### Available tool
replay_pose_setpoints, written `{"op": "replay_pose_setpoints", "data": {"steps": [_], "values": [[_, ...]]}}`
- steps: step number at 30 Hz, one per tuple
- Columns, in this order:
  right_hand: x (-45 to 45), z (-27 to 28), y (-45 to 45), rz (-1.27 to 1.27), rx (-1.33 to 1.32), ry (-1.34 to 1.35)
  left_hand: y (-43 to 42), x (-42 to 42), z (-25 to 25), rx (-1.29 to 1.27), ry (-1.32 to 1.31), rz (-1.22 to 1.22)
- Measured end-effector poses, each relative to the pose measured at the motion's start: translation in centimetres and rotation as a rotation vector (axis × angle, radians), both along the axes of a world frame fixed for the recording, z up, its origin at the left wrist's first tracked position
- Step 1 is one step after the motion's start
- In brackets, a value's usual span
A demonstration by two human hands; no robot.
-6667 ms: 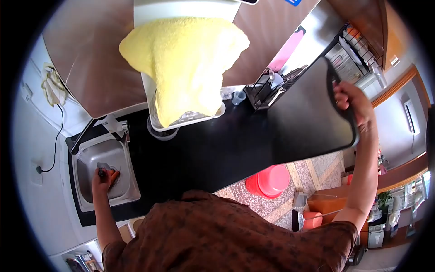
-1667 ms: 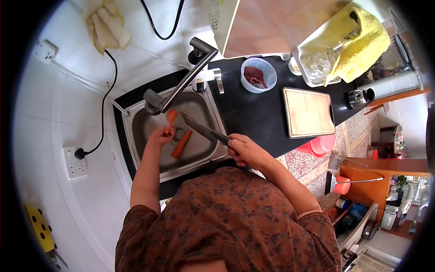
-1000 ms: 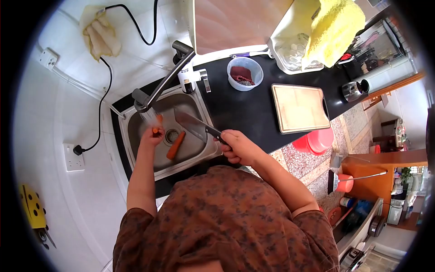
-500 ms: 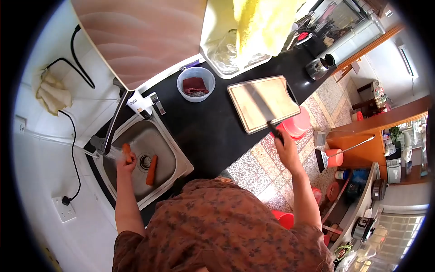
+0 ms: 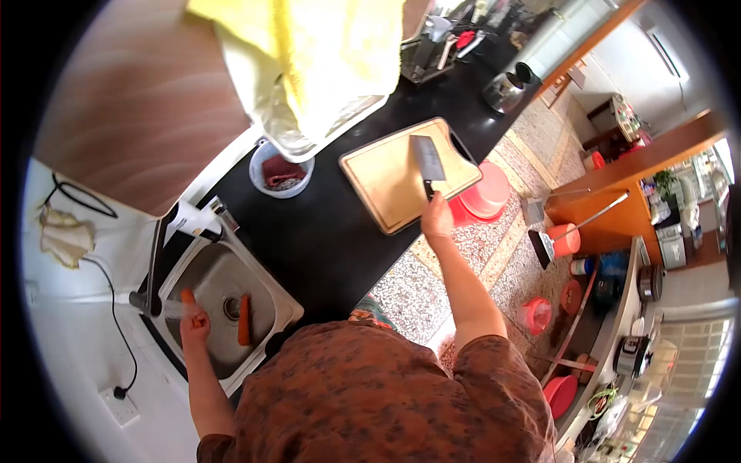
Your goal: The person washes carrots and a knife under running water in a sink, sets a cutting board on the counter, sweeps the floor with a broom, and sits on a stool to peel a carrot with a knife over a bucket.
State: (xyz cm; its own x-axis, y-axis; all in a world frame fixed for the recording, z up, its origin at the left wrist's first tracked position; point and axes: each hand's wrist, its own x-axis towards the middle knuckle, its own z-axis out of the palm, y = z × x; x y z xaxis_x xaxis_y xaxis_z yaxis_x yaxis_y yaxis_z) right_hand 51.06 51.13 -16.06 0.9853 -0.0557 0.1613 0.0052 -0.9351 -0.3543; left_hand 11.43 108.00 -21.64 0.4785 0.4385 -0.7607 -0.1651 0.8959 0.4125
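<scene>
My left hand [image 5: 196, 327] is closed around a carrot [image 5: 187, 295] under the running tap [image 5: 147, 302]. A second carrot [image 5: 245, 320] lies in the steel sink [image 5: 287, 310], beside the drain. On the other side, my right hand [image 5: 438, 217] grips the handle of a cleaver [image 5: 427, 157]. Its broad blade faces up over the wooden cutting board [image 5: 378, 174]; whether it touches the board I cannot tell. The board lies at the counter's front edge.
A plastic tub [image 5: 297, 187] with a dark red cloth stands behind the black counter [image 5: 309, 239]. Behind are a yellow towel [image 5: 324, 54] over a white rack and a bottle [image 5: 193, 221] by the sink. Red basins [image 5: 486, 189] are below the board's edge.
The whole view has shifted. The cleaver's blade has turned from a blurred slanting strip to showing its broad face over the board. My left hand still holds the carrot at the water.
</scene>
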Motion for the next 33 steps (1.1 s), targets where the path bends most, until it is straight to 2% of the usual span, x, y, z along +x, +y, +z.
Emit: {"op": "replay_pose_setpoints", "data": {"steps": [1,3,5,11,12,14,15,16,18,19,20,22,23,25,26,28,29,31,32,33], "values": [[-0.1,-0.4,0.5,-0.036,-0.001,0.03,-1.2,0.2,2.1,-0.048,-0.072,-0.002],[-0.6,-1.1,1.4,-0.036,-0.08,-0.086,-2.2,1.0,3.7,-0.1,-0.141,-0.016],[-0.8,-1.1,1.7,-0.03,-0.124,-0.077,-2.4,1.3,3.7,-0.052,0.004,0.041],[-2.7,2.3,3.9,0.035,-0.276,-0.004,-1.3,2.2,3.2,-0.082,0.123,0.044],[-3.4,2.5,4.8,0.097,-0.236,-0.068,-1.3,2.4,2.9,-0.087,0.126,0.053],[-5.9,3.9,7.9,0.268,-0.126,-0.158,-1.4,1.8,2.0,-0.105,-0.036,-0.044],[-7.4,4.7,9.9,0.328,-0.11,-0.151,-1.6,1.3,1.6,-0.049,-0.1,-0.083],[-9.1,5.1,11.9,0.474,0.038,-0.129,-1.9,0.8,1.0,0.014,-0.152,-0.112],[-12.1,5.4,16.4,0.743,0.278,-0.099,-2.2,0.4,-0.2,0.02,-0.179,-0.092],[-13.6,5.4,18.8,0.814,0.293,-0.076,-2.3,-0.1,0.6,-0.087,-0.229,-0.089],[-15.1,5.4,21.3,0.92,0.43,0.076,-2.4,-0.4,1.1,-0.192,-0.293,-0.093],[-17.6,5.4,26.1,1.074,0.6,0.31,-3.0,-0.6,2.5,-0.202,-0.205,-0.067],[-18.5,5.2,28.2,1.156,0.545,0.393,-3.1,-0.8,2.9,-0.196,-0.211,-0.028],[-20.2,3.4,32.8,1.232,0.502,0.591,-3.6,-1.2,3.6,-0.137,-0.142,-0.097],[-21.1,2.2,35.2,1.258,0.493,0.599,-3.9,-1.4,3.8,-0.137,-0.146,-0.07],[-23.0,0.7,39.6,1.215,0.507,0.772,-4.7,-1.5,4.6,-0.067,-0.077,-0.192],[-24.2,0.9,41.0,1.237,0.497,0.781,-5.3,-1.5,5.3,-0.068,-0.078,-0.168],[-26.6,3.4,43.7,1.031,0.646,0.993,-6.3,-1.3,6.1,-0.099,-0.031,-0.214],[-27.5,3.4,44.6,1.048,0.631,1.004,-6.9,-1.3,5.4,-0.104,-0.034,-0.191],[-28.2,3.1,45.3,1.01,0.547,1.099,-7.6,-1.1,4.1,-0.138,-0.167,-0.121]]}}
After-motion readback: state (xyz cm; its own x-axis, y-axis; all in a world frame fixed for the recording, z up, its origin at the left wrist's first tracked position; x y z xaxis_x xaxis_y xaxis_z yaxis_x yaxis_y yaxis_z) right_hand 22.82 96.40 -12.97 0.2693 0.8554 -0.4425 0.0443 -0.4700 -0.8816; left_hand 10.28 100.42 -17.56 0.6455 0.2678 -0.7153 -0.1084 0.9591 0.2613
